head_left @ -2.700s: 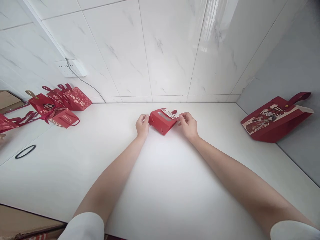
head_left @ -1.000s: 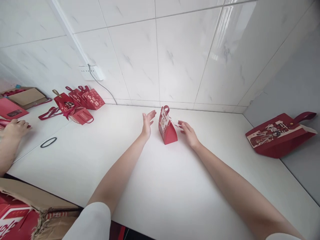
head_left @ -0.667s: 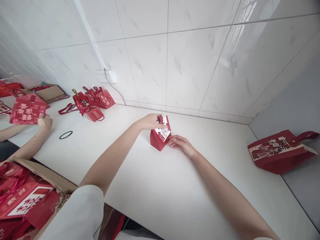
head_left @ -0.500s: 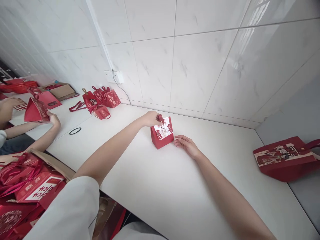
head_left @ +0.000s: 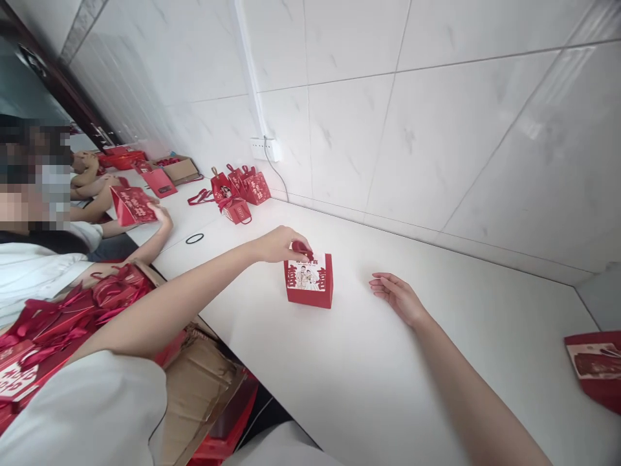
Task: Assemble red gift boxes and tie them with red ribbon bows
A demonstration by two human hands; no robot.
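In the middle of the white table a red gift box stands upright, with a white panel on its front showing a printed couple and red characters. My left hand grips the box from above at its top handle, fingers pinched around the ribbon loop. To the right of the box, apart from it, my right hand hovers over the table with its fingers loosely stretched and nothing in them.
A box of red packages sits at lower left beside an opened carton. Several red gift boxes stand by the wall socket. A black ring lies nearby. A co-worker's hand holds another red box. At right lies a red bag.
My left hand has turned the gift box so its printed panel faces me more. My right hand has drawn away from the box to the right. The view has swung left.
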